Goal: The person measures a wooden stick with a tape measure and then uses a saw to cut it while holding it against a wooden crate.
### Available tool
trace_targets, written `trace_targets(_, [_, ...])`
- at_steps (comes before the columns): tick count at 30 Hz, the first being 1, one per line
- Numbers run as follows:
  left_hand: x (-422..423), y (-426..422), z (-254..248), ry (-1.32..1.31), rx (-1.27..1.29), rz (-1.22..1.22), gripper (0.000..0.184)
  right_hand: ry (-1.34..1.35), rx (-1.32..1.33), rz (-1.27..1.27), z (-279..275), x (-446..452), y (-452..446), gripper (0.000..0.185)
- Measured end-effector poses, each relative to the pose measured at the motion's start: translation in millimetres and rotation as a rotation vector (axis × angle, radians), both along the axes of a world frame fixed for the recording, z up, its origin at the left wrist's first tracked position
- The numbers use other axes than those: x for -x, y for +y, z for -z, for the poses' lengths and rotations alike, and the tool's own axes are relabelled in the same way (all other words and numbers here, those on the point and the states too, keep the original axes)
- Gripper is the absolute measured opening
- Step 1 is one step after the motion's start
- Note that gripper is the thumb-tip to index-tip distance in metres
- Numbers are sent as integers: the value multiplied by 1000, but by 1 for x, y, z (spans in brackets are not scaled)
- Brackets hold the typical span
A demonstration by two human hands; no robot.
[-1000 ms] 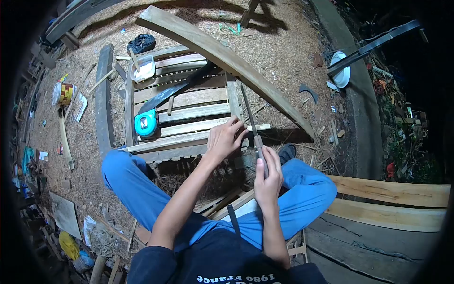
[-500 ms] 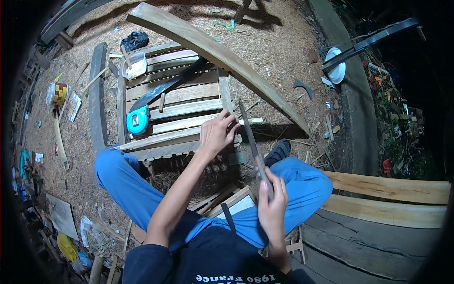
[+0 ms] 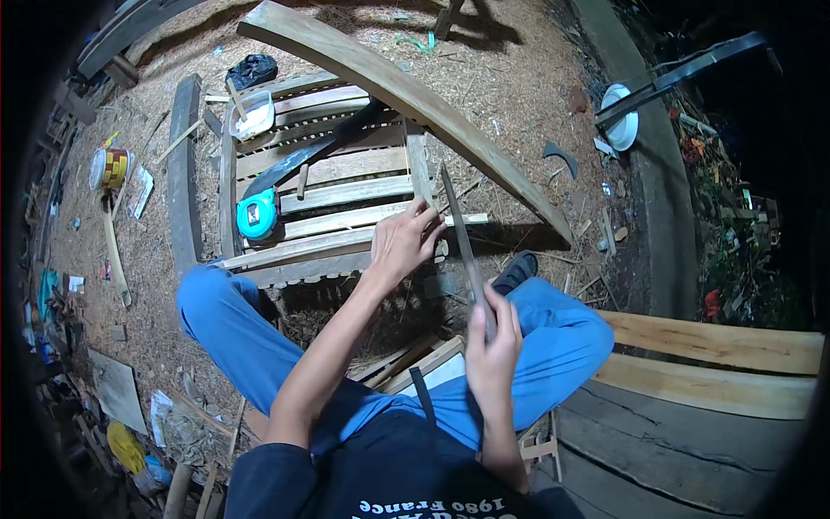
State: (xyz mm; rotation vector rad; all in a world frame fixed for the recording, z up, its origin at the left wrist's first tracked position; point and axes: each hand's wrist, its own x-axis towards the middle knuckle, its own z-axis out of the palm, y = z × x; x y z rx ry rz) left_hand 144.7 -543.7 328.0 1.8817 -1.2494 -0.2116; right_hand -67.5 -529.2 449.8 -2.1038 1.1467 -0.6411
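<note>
My right hand (image 3: 493, 355) is closed around the lower end of a long, narrow, dark blade (image 3: 464, 238), seen nearly edge-on, its tip pointing away from me. Just left of the blade, my left hand (image 3: 405, 235) has its fingers pinched together; whatever is between them is too small to make out. Beneath the left hand lies a slatted wooden panel (image 3: 346, 190). On its slats rest a turquoise tape measure (image 3: 257, 216), a large dark blade (image 3: 298, 158) with a black handle, and a short wooden peg (image 3: 302, 182).
A curved wooden beam (image 3: 389, 91) slants across the panel's far corner. A plastic tub (image 3: 252, 117) with white contents sits at the panel's far left. Pale planks (image 3: 709, 337) lie to my right, and a white plate-like disc (image 3: 622, 121) stands at far right.
My right hand and the blade have slid a little away from my body, along the left fingertips. The left hand stays pinched in nearly the same place. The view has shifted slightly.
</note>
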Motion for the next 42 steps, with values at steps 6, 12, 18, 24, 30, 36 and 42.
trace_targets(6, [-3,0,1,8,2,-37,21,15,-29,-3,4,23,19,38])
trace_targets(12, [1,6,-4,31,0,22,20,-44,-42,-9,15,-13,-23,35])
trace_targets(18, [1,4,-3,51,-10,11,20,-57,-70,-19,13,21,-4,35])
trace_targets(24, [5,6,-3,74,6,6,19,-25,-24,11,29,-29,-29,35])
trace_targets(30, [5,4,-5,68,-24,-14,20,-20,-132,58,1,32,23,35])
trace_targets(36, [4,6,-7,85,49,-2,19,-59,24,-14,27,-20,-14,33])
trace_targets(42, [5,7,-9,109,-37,-12,20,-46,-53,47,24,39,17,32])
